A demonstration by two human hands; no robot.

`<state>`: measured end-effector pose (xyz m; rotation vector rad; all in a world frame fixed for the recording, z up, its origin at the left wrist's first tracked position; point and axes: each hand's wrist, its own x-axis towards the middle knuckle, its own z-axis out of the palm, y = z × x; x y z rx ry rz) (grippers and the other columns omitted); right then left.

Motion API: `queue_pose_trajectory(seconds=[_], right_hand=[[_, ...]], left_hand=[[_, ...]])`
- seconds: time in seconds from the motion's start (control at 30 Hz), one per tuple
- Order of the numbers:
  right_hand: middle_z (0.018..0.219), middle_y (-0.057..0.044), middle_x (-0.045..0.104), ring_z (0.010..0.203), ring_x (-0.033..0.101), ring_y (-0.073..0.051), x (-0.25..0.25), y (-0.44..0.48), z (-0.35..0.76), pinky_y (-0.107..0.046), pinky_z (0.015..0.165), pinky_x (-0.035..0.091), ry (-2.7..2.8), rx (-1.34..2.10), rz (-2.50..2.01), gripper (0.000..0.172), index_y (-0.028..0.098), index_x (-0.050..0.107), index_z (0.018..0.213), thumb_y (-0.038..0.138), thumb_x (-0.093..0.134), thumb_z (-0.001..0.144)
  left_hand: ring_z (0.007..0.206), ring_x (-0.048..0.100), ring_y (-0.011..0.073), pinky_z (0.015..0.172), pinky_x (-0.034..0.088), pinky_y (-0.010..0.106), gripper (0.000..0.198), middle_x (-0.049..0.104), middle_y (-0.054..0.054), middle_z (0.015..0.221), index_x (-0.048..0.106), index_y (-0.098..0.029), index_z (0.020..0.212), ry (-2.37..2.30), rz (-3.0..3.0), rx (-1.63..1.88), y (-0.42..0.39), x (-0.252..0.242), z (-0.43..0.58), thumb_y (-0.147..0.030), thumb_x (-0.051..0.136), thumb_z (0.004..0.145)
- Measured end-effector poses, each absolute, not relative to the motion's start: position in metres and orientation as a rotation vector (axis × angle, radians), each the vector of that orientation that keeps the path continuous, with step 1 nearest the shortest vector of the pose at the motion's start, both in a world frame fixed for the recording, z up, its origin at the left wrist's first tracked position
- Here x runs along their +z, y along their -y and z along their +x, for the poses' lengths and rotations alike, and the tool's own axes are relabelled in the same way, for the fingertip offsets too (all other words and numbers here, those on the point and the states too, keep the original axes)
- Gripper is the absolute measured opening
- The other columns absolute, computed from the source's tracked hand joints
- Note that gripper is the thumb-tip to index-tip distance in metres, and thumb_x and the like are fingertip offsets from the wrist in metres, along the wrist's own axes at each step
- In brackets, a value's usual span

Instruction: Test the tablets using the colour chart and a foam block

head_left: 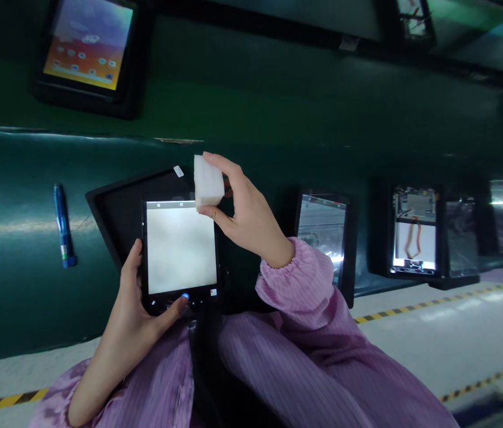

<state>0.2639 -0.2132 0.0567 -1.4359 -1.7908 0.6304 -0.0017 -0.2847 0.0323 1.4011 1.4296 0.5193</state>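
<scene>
My left hand [142, 303] is closed around the lower left side of a tablet [182, 249], its thumb over the round blue button at the screen's bottom edge. The lit screen shows a blurred whitish picture. In my right hand [247, 208] a white foam block [208, 181] is pinched between thumb and fingers, at the tablet's upper right corner. Partly under the tablet lies a tilted black tray [118, 205] with a small white label on its far edge.
A blue pen-like tool [61, 226] lies on the green bench [15, 285] at left. Another lit tablet [88, 44] rests in a black tray at the back. To the right are a second tablet [323, 223] and an opened device [414, 232] with exposed inner parts.
</scene>
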Motion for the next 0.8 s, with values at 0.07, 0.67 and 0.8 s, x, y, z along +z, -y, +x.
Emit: queue_pose_trajectory(seconds=[0.07,0.67,0.8], right_hand=[[0.158,-0.008,0.049,0.132,0.058,-0.031,0.057,0.2133,0.2638,-0.049,0.104,0.059,1.789,0.636,-1.438,0.064,0.028,0.035,0.154,0.024,0.066,0.098],[0.16,-0.006,0.048,0.135,0.058,-0.032,0.061,0.2198,0.2605,-0.051,0.108,0.057,1.784,0.658,-1.446,0.066,0.028,0.036,0.154,0.021,0.066,0.097],[0.16,-0.006,0.047,0.137,0.056,-0.033,0.0608,0.219,0.2602,-0.054,0.107,0.057,1.787,0.658,-1.435,0.063,0.029,0.035,0.154,0.025,0.064,0.098]], left_hand=[[0.159,0.029,0.0412,0.126,0.026,0.066,0.122,0.027,0.016,0.171,0.016,-0.036,0.167,-1.416,1.408,0.53,0.2846,0.0325,-0.0019,-0.045,0.092,0.072],[0.162,0.023,0.0371,0.129,0.022,0.062,0.119,0.027,0.015,0.173,0.016,-0.033,0.167,-1.393,1.446,0.558,0.284,0.0283,-0.0028,-0.043,0.09,0.075],[0.161,0.026,0.0373,0.128,0.023,0.064,0.121,0.027,0.016,0.172,0.015,-0.034,0.167,-1.394,1.439,0.557,0.284,0.0274,-0.0031,-0.043,0.091,0.074]])
